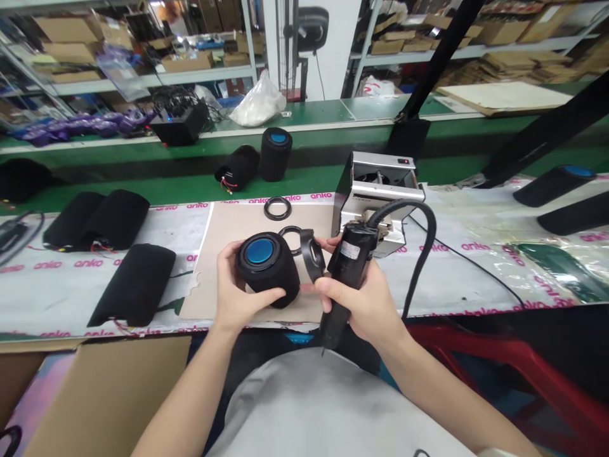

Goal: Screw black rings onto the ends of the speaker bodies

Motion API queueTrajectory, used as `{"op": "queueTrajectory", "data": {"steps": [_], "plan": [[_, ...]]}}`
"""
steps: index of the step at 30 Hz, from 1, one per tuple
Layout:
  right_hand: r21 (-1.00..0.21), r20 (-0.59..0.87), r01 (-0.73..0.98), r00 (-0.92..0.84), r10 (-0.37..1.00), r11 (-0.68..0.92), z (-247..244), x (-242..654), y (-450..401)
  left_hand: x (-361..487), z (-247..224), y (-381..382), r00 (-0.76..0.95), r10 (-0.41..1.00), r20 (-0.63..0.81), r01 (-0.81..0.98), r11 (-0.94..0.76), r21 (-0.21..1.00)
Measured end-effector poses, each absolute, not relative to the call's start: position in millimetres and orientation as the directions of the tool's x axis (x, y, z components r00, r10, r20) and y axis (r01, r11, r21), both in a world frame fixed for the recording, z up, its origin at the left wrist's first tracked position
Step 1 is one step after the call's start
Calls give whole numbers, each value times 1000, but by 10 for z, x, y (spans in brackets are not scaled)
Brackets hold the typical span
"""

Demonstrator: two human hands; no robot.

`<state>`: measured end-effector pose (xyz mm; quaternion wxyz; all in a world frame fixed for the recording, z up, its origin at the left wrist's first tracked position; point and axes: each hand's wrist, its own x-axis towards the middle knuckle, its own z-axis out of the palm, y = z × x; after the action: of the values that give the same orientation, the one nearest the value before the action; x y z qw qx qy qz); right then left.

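My left hand is wrapped round a black fabric-covered speaker, tilted with its blue disc end toward me. In my right hand is a black electric screwdriver, its thin bit pointing down toward my lap. The same hand's fingertips also hold a black plastic ring beside the speaker. Behind the speaker, another black ring lies partly hidden on the cardboard sheet. A further ring lies just beyond it.
A silver screw-feeder box stands beyond my right hand; the screwdriver's cable loops right of it. Several black speaker sleeves with wires lie left. A finished-looking speaker stands at the back. An open carton is below left.
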<state>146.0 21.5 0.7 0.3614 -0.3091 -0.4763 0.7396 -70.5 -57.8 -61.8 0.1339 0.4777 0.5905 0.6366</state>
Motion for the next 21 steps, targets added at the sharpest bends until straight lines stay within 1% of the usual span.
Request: {"op": "queueTrajectory", "data": {"steps": [1, 2, 3, 4, 7, 10, 12, 15, 17, 18, 19, 21], "plan": [[-930, -100, -248, -542, 834, -272, -12, 1444, 228, -601, -661, -590, -575, 670, 470, 427, -244, 871], [-930, -88, -255, -542, 836, -264, -27, 1432, 240, -494, -694, -615, -607, 638, 474, 442, -225, 869], [-928, -76, -269, -542, 837, -259, -35, 1423, 251, -395, -715, -652, -610, 644, 463, 436, -215, 874], [-922, -65, -289, -540, 839, -258, -35, 1417, 260, -310, -723, -698, -587, 678, 442, 410, -221, 885], [-896, -32, -375, -476, 879, -236, 4, 1420, 286, -214, -684, -847, -427, 827, 366, 244, -284, 927], [-881, -25, -424, -401, 916, -209, 59, 1434, 329, -384, -588, -889, -301, 896, 328, 141, -298, 944], [-872, -20, -440, -403, 915, -213, 76, 1429, 362, -577, -490, -824, -215, 928, 303, 165, -271, 948], [-845, -35, -461, -458, 888, -271, 68, 1399, 396, -801, -305, -660, 35, 977, 208, 256, -210, 943], [-846, -48, -450, -470, 881, -286, 66, 1399, 410, -831, -214, -571, 171, 969, 178, 265, -219, 939], [-862, -49, -429, -460, 886, -271, 74, 1417, 416, -807, -197, -542, 189, 963, 193, 253, -238, 938], [-886, -43, -398, -442, 896, -239, 92, 1449, 422, -763, -201, -523, 167, 960, 225, 243, -261, 934], [-943, -8, -303, -398, 917, -140, 162, 1553, 435, -633, -268, -507, 17, 950, 313, 271, -306, 913]]}}
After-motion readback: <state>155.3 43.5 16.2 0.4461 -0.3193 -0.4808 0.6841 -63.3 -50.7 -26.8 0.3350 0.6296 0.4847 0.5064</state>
